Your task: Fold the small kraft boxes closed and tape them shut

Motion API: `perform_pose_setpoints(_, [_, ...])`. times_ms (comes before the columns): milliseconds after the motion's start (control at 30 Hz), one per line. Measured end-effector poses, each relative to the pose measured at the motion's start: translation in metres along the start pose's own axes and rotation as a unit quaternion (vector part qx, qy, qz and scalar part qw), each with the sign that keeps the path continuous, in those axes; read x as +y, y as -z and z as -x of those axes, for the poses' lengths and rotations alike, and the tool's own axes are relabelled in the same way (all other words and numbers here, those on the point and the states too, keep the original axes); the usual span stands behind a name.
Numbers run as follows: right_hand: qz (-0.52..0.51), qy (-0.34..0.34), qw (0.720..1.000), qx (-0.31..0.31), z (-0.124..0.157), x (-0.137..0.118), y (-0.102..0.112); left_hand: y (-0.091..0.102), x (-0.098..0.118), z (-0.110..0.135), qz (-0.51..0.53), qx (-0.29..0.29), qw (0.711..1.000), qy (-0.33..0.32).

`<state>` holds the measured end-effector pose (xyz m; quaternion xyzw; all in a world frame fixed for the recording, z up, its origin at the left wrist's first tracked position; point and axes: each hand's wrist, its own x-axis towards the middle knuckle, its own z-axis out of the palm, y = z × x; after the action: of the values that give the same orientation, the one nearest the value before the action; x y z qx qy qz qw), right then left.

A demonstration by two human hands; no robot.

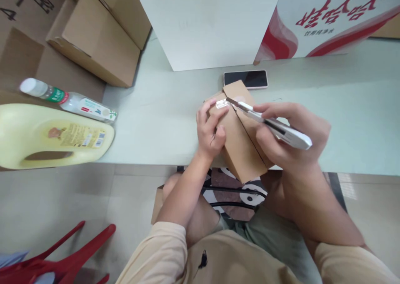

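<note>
A small brown cardboard box lies tilted at the front edge of the table, its near corner jutting past the edge. My left hand grips the box's left side, fingertips close to a piece of clear tape at the far end of the seam. In my right hand is a white box cutter with its blade out. The blade tip touches or nearly touches the seam beside the tape; the exact contact is too small to tell.
Behind the box lies a phone. White cartons stand along the back. To the left are a clear bottle, a yellow jug and brown cartons. A red stool stands on the floor, lower left.
</note>
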<state>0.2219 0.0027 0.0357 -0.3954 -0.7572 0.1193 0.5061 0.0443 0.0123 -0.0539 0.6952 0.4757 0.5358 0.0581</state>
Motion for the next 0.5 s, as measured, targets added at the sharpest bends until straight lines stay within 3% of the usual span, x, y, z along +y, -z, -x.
perform_pose_setpoints(333, [0.045, 0.048, 0.997, -0.029, 0.0, -0.0015, -0.0019, 0.0013, -0.0036, 0.0026, -0.016, -0.01, 1.0, -0.001])
perform_pose_setpoints(500, [0.028, 0.054, 0.998, 0.002, 0.0021, -0.0008, -0.0024, 0.0023, -0.0048, 0.0025, -0.029, -0.01, 1.0, -0.005])
